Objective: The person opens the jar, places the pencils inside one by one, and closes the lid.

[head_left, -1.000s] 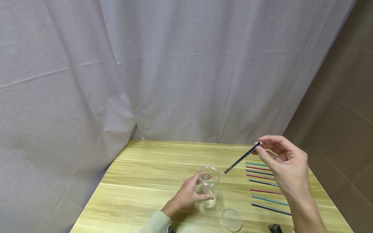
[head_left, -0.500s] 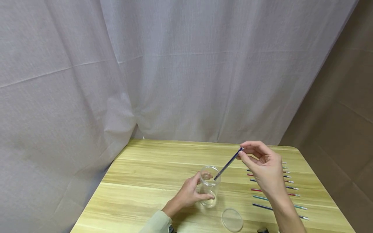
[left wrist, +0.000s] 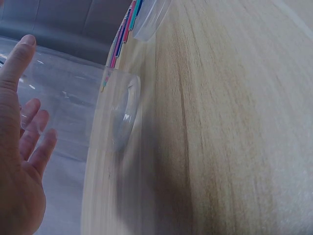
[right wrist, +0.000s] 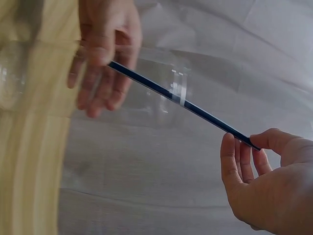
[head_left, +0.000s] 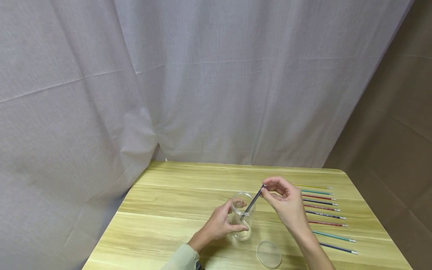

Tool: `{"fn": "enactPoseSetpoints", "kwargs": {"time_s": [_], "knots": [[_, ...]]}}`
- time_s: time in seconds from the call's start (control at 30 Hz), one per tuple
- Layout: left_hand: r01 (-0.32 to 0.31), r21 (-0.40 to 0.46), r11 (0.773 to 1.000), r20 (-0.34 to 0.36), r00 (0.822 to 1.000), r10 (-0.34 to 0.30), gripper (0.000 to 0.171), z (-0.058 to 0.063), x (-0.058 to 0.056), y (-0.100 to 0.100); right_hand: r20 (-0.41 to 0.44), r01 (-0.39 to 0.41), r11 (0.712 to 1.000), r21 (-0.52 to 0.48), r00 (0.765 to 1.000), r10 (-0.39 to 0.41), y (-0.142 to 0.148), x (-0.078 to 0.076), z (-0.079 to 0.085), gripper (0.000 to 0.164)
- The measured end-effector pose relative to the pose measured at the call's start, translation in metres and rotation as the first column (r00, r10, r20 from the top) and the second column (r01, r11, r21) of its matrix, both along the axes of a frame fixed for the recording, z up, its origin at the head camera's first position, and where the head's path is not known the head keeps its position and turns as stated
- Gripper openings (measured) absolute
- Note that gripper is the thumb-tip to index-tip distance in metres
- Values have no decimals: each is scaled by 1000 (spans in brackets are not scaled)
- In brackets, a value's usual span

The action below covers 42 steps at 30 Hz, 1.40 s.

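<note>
A clear plastic jar stands upright on the wooden table, with my left hand gripping its side. In the left wrist view, my thumb and fingers curve round the see-through wall of the jar. My right hand pinches a dark blue pencil by its upper end between thumb and fingertips. The pencil slants down through the jar's mouth, its lower end inside. From the right wrist view, the pencil crosses the jar's rim, and its far tip is hidden behind my left thumb.
Several pencils in yellow, green, red and dark blue lie in a row on the right of the table. A clear round lid lies in front of the jar. Grey curtains hang behind the table and at its sides.
My right hand has moved left and down, bringing the pencil from beside the jar into its mouth. The left hand and jar have stayed in place.
</note>
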<state>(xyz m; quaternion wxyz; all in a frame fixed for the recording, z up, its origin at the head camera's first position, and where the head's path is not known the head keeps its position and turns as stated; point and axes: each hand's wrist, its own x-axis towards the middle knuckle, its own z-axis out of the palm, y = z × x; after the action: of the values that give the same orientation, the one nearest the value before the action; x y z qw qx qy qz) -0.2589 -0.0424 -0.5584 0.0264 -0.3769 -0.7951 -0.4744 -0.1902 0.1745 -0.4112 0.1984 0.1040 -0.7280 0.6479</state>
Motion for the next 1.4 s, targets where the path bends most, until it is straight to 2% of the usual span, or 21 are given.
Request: {"fn": "enactPoseSetpoints", "kwargs": {"time_s": [0.47,0.9,1.17,1.4], "knots": [[3,2,1000,-7,1000,-3,79,2,0,0,69,33,998,53,997,-37,-8,-2,-30,18],[5,4,1000,-31,1000,-5,78,0,0,0,91,44,996,76,995,-51,-12,-4,-45,15],[3,-3,1000,-14,1000,-3,78,1,0,0,105,57,988,142,992,-72,-12,-5,-52,14],[4,-1,1000,-9,1000,-4,77,1,1,-1,69,93,978,186,992,-107,-13,-5,-56,15]]}}
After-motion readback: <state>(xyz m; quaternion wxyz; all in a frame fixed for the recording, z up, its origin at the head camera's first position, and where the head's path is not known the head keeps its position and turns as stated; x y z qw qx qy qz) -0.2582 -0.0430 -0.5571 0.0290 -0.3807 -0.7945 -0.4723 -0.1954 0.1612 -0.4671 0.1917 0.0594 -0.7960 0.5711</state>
